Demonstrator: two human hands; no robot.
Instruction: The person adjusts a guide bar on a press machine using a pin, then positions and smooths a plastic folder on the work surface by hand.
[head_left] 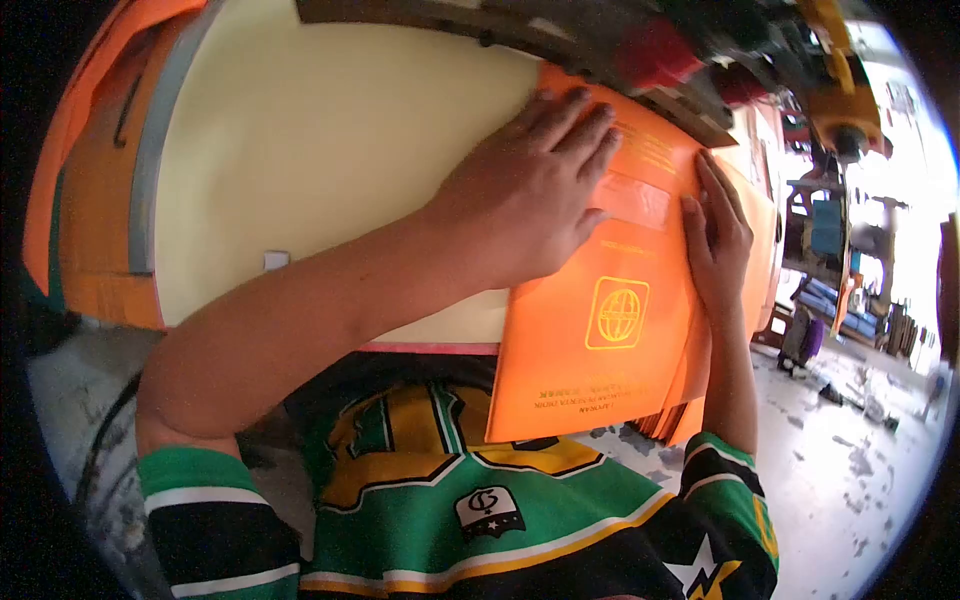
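An orange printed folder cover [570, 365] with a yellow globe emblem and a clear window strip lies before me, its lower end over the table edge. My left hand [535, 190] rests on its upper left part, palm down, fingers stretched toward the bar at the back. Along the cover's right side lies my right hand [720, 245], fingers straight and thumb apart, touching the edge. More orange covers [672, 420] show in a stack under and beside it at the lower right. Both hands hold nothing that I can see.
A pale yellow board [330, 130] covers the tabletop to the left, with a small white piece [276, 260] on it. A dark machine bar [640, 95] crosses the far side. A yellow and black machine part [845, 115] hangs at the upper right. Orange material [95, 190] stands far left.
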